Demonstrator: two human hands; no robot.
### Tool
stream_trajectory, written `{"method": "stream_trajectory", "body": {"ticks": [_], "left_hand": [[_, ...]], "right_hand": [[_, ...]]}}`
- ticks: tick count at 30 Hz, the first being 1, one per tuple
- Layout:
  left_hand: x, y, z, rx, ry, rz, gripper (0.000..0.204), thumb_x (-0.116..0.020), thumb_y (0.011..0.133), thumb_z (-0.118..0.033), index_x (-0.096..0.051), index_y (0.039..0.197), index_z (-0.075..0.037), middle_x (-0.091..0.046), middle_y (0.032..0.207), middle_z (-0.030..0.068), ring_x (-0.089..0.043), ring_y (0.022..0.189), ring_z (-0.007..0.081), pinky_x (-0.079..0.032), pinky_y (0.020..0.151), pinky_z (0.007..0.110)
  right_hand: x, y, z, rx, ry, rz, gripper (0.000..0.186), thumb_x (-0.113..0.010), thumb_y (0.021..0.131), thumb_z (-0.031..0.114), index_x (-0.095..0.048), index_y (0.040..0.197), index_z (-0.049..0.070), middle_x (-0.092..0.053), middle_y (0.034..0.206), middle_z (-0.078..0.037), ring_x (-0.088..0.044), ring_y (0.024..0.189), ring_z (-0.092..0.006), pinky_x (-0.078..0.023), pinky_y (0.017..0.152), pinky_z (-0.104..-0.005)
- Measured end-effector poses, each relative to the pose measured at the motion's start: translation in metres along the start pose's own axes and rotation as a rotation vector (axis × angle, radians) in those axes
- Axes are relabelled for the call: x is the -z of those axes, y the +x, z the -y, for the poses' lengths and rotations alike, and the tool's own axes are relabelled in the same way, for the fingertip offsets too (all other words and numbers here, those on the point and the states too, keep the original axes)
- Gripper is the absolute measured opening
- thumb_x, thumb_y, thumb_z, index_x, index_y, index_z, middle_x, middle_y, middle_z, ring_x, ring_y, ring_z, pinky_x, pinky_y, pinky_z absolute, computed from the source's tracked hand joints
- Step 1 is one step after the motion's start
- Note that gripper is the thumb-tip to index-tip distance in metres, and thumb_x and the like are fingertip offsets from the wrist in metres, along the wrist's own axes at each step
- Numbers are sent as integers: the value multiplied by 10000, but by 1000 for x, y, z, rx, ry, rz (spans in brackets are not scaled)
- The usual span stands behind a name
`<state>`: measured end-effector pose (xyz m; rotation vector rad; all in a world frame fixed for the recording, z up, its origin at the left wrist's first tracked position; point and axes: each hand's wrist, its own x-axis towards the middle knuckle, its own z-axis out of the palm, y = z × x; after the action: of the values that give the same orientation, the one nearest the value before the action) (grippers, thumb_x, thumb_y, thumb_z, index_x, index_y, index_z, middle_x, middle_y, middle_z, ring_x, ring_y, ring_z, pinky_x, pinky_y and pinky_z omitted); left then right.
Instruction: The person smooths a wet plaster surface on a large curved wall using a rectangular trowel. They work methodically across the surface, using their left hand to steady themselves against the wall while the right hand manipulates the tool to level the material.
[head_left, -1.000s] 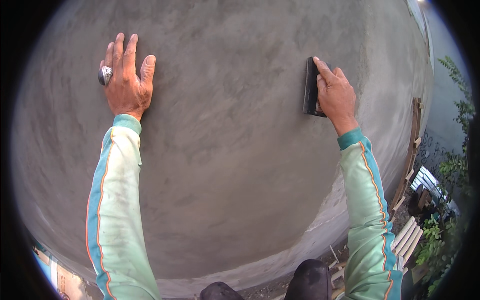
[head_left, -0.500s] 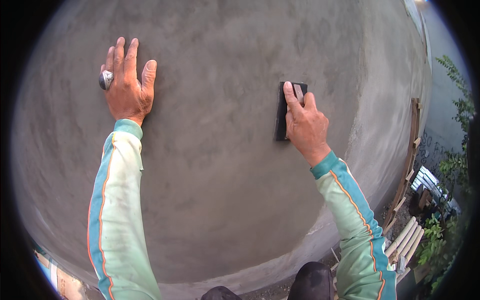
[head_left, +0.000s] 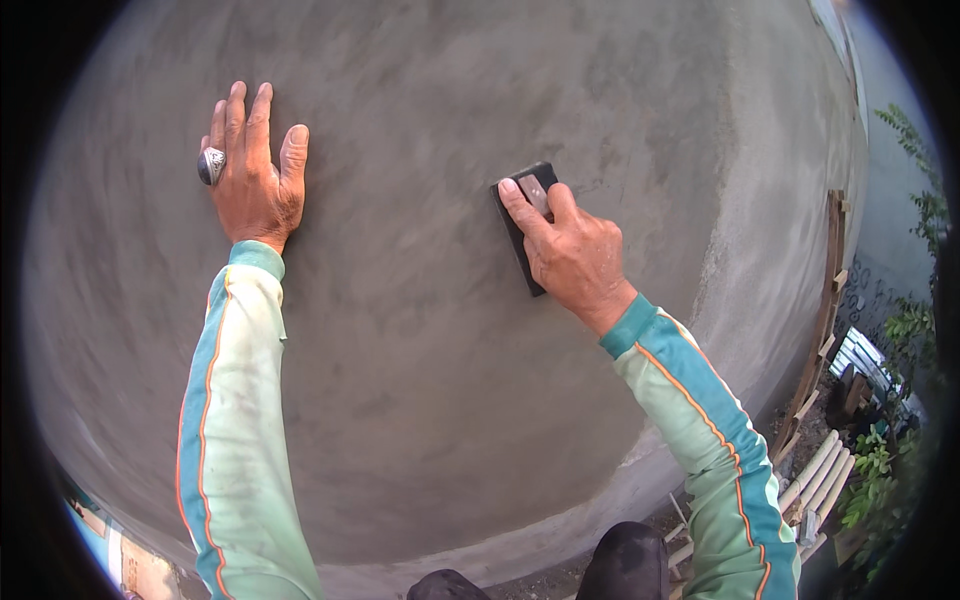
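Note:
A grey plastered wall fills most of the view. My left hand rests on it at the upper left, fingers stretched out, with a large silver ring with a dark stone on one finger. Right of centre, my right hand grips a black rectangular float against the plaster, index finger along its top beside the handle. The float is tilted, its upper end toward the right. Both forearms wear pale green and teal sleeves.
At the right edge are a long upright plank with short crosspieces, bamboo poles, leafy branches, corrugated sheet and a grey wall with scrawls beyond. My dark-clad knees show at the bottom, near rubble on the ground.
My right hand has moved left and somewhat down with the float, which has turned from near upright to tilted. My left hand has slid slightly downward on the wall.

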<state>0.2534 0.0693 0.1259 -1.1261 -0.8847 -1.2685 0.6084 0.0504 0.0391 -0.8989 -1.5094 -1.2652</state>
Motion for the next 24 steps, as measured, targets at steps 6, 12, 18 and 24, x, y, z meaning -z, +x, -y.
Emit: {"method": "stream_trajectory", "body": {"ticks": [6, 12, 18, 24], "left_hand": [[3, 0, -2, 4, 0, 26, 572, -487, 1078, -521, -507, 1556, -208, -420, 1660, 71, -363, 1539, 343, -250, 1266, 542], [2, 0, 0, -10, 16, 23, 580, -476, 1080, -527, -501, 1563, -207, -410, 1666, 79, -350, 1545, 342, -250, 1268, 534], [1, 0, 0, -12, 22, 26, 580, -474, 1082, -525, -508, 1559, -198, -417, 1662, 87, -349, 1545, 345, -247, 1267, 522], [0, -1, 0, -28, 7, 5, 580, -461, 1085, -530, -505, 1561, -202, -415, 1665, 88, -350, 1544, 351, -248, 1266, 533]], "right_hand": [[5, 40, 2, -192, -69, -72, 444, -649, 942, 149, -691, 1373, 250, -581, 874, -65, -629, 542, -230, -496, 440, -362], [-2, 44, -3, 120, 78, 8, 504, -680, 926, 127, -673, 1398, 302, -563, 866, -58, -630, 587, -261, -534, 490, -392], [-46, 103, -200, -484, -115, -95, 374, -511, 1058, 330, -673, 1395, 319, -682, 1040, -90, -705, 1003, -336, -583, 862, -491], [-7, -20, -66, -63, 80, -13, 516, -668, 938, 123, -663, 1427, 290, -558, 867, -65, -643, 628, -285, -565, 571, -394]]}}
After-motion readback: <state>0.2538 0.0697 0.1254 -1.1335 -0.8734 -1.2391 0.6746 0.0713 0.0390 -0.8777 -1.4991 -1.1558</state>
